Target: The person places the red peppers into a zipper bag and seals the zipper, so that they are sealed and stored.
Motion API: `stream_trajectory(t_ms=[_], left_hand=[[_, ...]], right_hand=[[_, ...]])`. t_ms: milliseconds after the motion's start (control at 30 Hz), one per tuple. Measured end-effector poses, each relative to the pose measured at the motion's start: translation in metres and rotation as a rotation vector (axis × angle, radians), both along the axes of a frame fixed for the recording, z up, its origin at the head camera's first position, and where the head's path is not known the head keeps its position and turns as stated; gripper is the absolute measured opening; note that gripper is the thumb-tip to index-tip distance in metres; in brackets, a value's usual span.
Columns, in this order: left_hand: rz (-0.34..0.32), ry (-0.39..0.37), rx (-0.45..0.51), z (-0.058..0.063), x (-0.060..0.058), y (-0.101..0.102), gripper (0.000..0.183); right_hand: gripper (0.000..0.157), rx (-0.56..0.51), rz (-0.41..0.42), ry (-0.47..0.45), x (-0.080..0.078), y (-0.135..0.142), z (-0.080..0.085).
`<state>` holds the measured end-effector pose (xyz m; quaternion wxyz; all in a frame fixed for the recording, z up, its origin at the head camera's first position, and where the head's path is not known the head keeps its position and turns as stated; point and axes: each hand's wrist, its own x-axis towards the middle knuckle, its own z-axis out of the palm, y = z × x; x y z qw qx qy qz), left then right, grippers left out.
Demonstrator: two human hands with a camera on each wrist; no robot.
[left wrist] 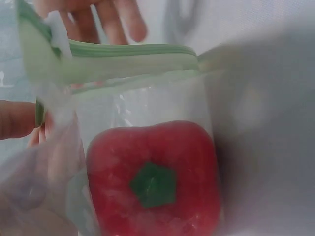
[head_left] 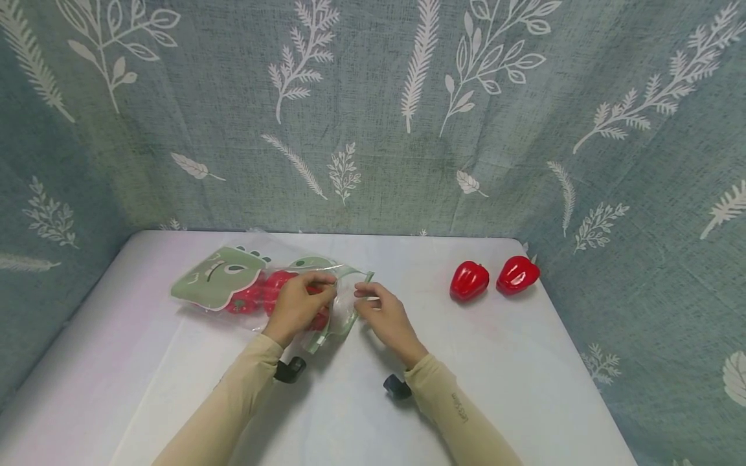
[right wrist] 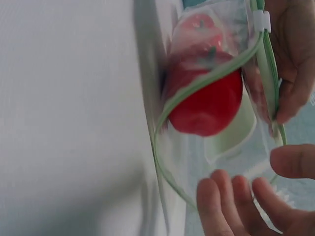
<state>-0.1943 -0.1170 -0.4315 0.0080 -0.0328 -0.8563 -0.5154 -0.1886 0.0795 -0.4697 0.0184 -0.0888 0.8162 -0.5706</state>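
Note:
A clear zip bag (head_left: 344,323) with green edging and a green cartoon print lies on the left part of the table, holding several red bell peppers (head_left: 245,299). My left hand (head_left: 300,304) pinches the bag's rim between thumb and fingers. The mouth gapes, and a white slider (right wrist: 262,21) sits on the green zip strip. One bell pepper (left wrist: 155,182) with a green stem patch shows through the plastic near the mouth. My right hand (head_left: 387,318) is at the opening, thumb apart from its extended fingers (right wrist: 224,201), with nothing held between them.
Two loose red bell peppers, one (head_left: 469,281) beside the other (head_left: 517,275), lie at the table's back right. Patterned green-grey cloth (head_left: 373,129) hangs behind and at both sides of the white table (head_left: 524,388).

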Motion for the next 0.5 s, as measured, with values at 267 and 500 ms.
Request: stream_trajectory(t_ms=[267,500], left_hand=[[0.007,-0.034,0.025,0.001,0.0,0.0,0.026],[0.004,-0.058,0.041,0.0,0.0,-0.001,0.026]], right_hand=[[0.035,-0.029,-0.223,0.137,-0.004,0.022,0.006],[0.036,-0.08,-0.348,0.207,-0.009,0.057,0.014]])
